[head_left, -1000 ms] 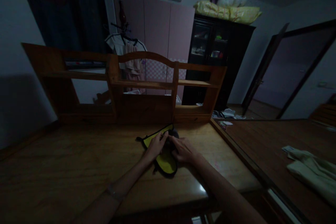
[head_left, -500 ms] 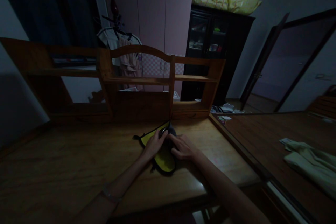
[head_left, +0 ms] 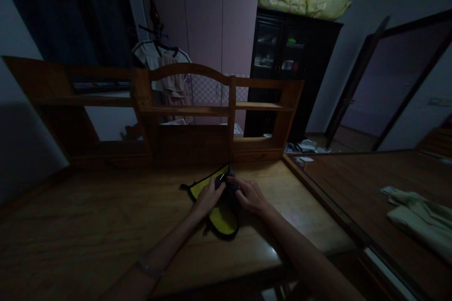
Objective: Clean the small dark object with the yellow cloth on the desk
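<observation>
A yellow cloth-like piece with black edging [head_left: 223, 220] lies spread on the wooden desk [head_left: 116, 216], partly under my hands. Above it, my left hand [head_left: 208, 197] is closed around a small dark object with a glossy highlight [head_left: 221, 178], thumb on top. My right hand [head_left: 251, 194] is closed against the right side of the same dark bundle, its fingers bent. Dim light hides where the dark object ends and the dark material under my right fingers begins.
A wooden shelf unit [head_left: 187, 110] stands along the desk's far edge. Light green fabric [head_left: 416, 216] lies on the brown surface at the right. Behind are pink wardrobe doors [head_left: 205, 33], a dark cabinet [head_left: 293, 51] and hanging clothes [head_left: 169, 70].
My right hand's fingers have shifted on the dark bundle, the index finger now stretching further over its top. My left hand keeps its hold. The view has tilted slightly.
</observation>
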`<state>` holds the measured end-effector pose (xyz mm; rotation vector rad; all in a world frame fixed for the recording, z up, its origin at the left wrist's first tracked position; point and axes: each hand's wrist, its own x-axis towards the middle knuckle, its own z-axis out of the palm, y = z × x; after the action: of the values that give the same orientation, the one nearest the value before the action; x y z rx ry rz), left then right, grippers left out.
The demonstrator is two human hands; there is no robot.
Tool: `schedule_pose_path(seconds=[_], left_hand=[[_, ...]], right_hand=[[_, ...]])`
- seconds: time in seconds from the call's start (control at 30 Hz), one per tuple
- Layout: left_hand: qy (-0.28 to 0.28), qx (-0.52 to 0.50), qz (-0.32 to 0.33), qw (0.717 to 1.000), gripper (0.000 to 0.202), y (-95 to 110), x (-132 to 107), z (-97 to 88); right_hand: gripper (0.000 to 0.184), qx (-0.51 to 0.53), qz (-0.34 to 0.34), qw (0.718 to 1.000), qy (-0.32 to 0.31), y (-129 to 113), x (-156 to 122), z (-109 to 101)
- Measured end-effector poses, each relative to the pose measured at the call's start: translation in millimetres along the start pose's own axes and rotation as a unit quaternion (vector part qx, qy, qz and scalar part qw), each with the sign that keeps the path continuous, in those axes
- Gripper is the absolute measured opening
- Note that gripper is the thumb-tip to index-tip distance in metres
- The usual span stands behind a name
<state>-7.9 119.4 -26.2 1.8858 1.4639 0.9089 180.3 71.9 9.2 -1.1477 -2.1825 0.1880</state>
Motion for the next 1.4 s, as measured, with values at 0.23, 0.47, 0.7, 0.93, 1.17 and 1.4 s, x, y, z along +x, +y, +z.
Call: schedule_pose_path(seconds=[0.23, 0.47, 0.7, 0.93, 1.17, 1.4], left_hand=[[-0.013, -0.001, 0.017, 1.0, 0.036, -0.5, 0.3, -1.1], [-0.021, 0.006, 0.038, 0.999, 0.037, 3.9, -2.8, -2.8], [-0.031, 0.019, 0.064, 0.997, 0.033, 7.6, -6.8, -2.8], [-0.029, 0.009, 0.06, 0.998, 0.035, 7.1, -6.6, -1.9], [-0.031, -0.001, 0.056, 0.998, 0.033, 7.1, -6.4, -2.1], [-0.024, 0.0, 0.036, 0.999, 0.041, 6.1, -6.1, -0.5]], right_hand=[[0.048, 0.014, -0.002, 1.0, -0.013, -0.2, -0.4, 4.2], [0.05, 0.039, 0.002, 0.999, -0.022, 2.8, 1.4, 7.5], [0.052, 0.052, -0.025, 0.998, -0.028, 1.5, 2.4, 6.1], [0.051, 0.032, -0.017, 0.998, -0.044, -0.7, 1.8, 4.7], [0.05, 0.025, -0.026, 0.998, -0.047, -5.9, 3.3, 0.6], [0.05, 0.001, -0.015, 0.998, -0.054, -3.2, 3.5, 4.4]])
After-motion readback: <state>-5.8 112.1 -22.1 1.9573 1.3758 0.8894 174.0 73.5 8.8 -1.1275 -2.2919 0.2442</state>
